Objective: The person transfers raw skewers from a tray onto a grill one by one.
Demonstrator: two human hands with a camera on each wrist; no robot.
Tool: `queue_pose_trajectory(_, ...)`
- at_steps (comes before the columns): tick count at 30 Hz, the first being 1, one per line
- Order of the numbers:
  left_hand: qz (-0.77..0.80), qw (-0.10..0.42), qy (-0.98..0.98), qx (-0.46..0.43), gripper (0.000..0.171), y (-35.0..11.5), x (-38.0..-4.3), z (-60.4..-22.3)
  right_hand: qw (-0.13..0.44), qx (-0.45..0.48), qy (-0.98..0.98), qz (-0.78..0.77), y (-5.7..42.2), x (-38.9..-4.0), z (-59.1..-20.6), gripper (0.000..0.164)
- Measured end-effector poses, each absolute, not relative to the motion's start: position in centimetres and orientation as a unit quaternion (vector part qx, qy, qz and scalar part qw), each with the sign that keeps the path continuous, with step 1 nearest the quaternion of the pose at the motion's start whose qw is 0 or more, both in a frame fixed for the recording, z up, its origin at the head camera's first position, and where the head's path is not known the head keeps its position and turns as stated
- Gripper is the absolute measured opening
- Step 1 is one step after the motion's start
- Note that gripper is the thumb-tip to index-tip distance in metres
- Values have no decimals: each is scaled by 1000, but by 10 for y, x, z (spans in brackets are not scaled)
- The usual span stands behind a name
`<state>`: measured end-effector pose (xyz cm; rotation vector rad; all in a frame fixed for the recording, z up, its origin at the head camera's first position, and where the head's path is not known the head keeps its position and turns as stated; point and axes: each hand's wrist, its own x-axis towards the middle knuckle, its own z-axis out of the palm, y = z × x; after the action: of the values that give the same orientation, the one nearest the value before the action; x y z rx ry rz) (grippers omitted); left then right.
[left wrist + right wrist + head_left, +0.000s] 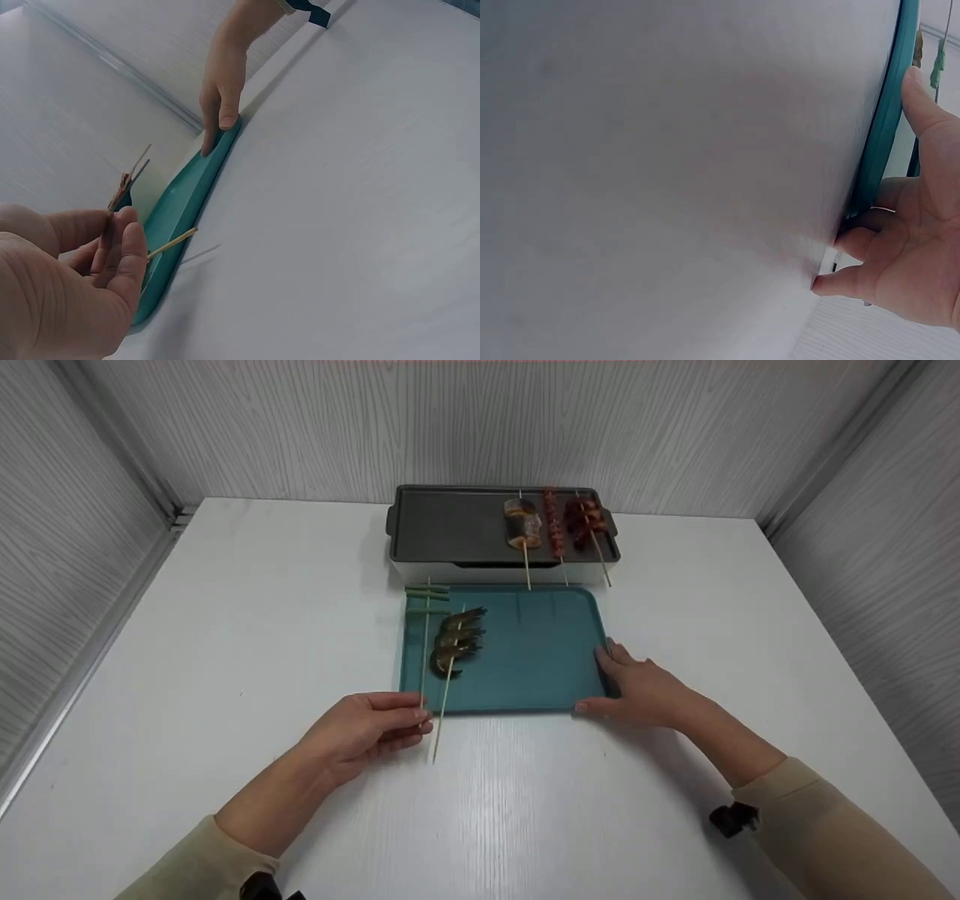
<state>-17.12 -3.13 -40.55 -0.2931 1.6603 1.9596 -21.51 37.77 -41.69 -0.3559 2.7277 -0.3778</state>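
Note:
My left hand (367,729) pinches the bottom end of a bamboo skewer with green stalks (427,596) threaded near its far tip. This skewer lies over the left side of a teal tray (532,660). Right beside it on the tray is a shrimp skewer (456,641), its bare stick poking past the near rim. My right hand (637,686) holds the tray's near right corner, thumb along the front edge and fingers at the right side. In the right wrist view, the lower fingertips (821,283) rest on the table next to the tray rim.
Behind the tray stands a white grill with a black plate (450,521). On its right half lie a skewer of thick pale-and-dark chunks (523,523), a thin red skewer (553,521) and a dark red skewer (585,519), sticks pointing forward. Grey panels (300,427) enclose the white table (225,622).

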Motion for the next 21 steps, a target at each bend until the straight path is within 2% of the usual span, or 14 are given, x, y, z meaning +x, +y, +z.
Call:
queue_pose_trajectory(9,723,268,631,-82,45,-34,-176,-392,177,-125,967,-136,380,-216,-419,119)
queue_pose_trajectory(16,717,262,642,-69,49,-38,-192,-373,181,-124,966,-139,380,-217,-420,120)
queue_pose_trajectory(21,719,258,642,-62,45,-40,-209,-359,184,-124,965,-139,380,-217,-419,119)
